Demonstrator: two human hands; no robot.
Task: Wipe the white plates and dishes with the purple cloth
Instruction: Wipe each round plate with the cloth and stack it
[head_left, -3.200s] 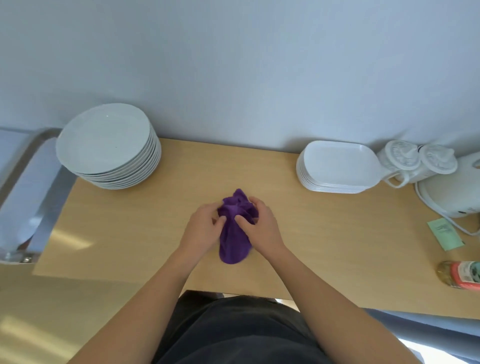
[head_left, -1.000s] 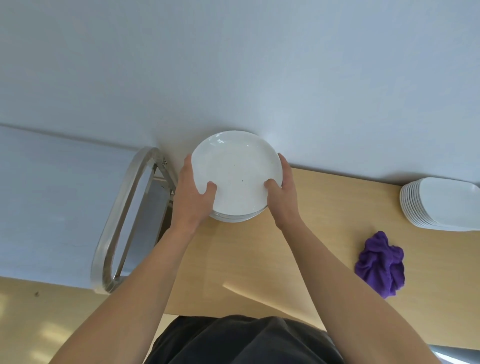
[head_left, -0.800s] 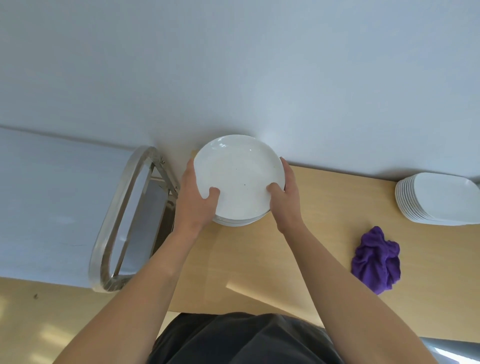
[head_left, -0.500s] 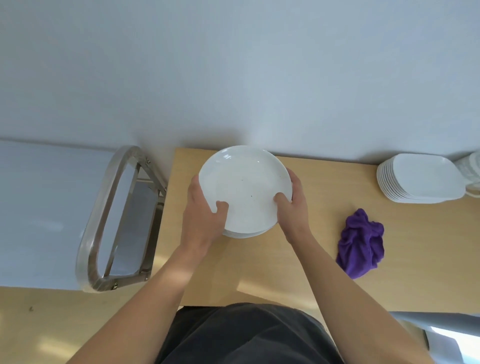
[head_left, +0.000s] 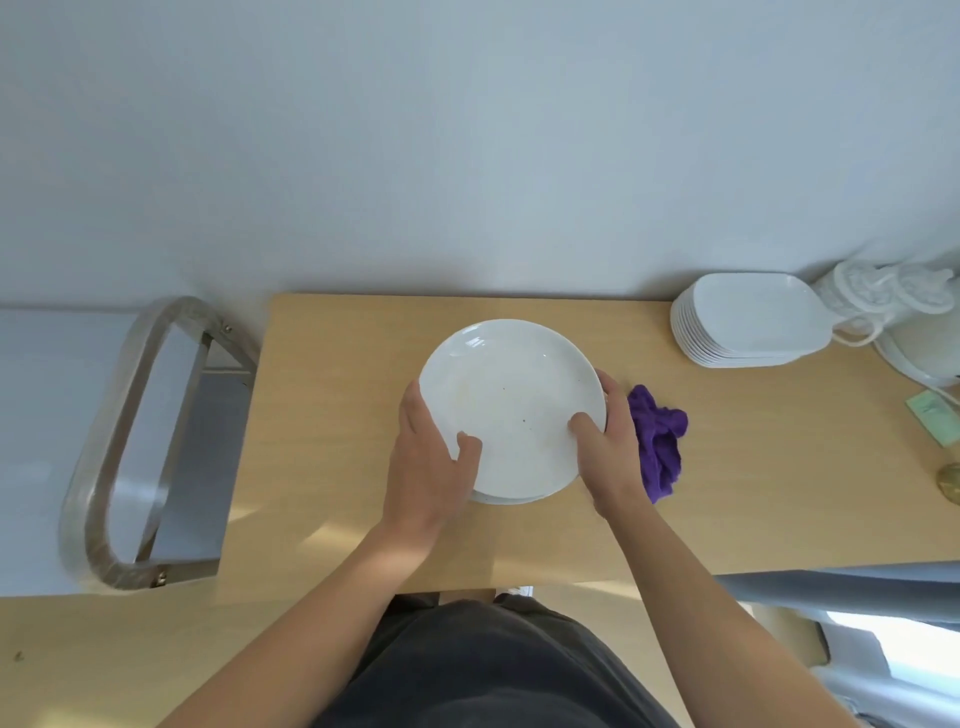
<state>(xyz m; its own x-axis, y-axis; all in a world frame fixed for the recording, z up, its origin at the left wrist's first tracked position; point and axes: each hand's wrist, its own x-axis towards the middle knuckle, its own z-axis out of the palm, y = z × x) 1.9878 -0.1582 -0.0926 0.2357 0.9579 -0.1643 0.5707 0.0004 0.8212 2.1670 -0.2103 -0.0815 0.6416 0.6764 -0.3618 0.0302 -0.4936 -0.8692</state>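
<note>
left hand (head_left: 427, 470): grips plates (head_left: 511, 410), thumb on top
right hand (head_left: 608, 452): grips plates likewise
cloth (head_left: 660, 441): bunched on table (head_left: 332, 395), beside right hand

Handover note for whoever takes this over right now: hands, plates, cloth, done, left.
Left hand: grips the round plate stack at its left edge, thumb on top.
Right hand: grips its right edge, same way.
Purple cloth: crumpled on the table right of that hand, unheld.
Rectangular dish stack: back right, by the wall.
Done: stack in front of the person; no wiping shows, specks on the top plate.
Left: take the cloth, wipe every plate, then the dishes.
</note>
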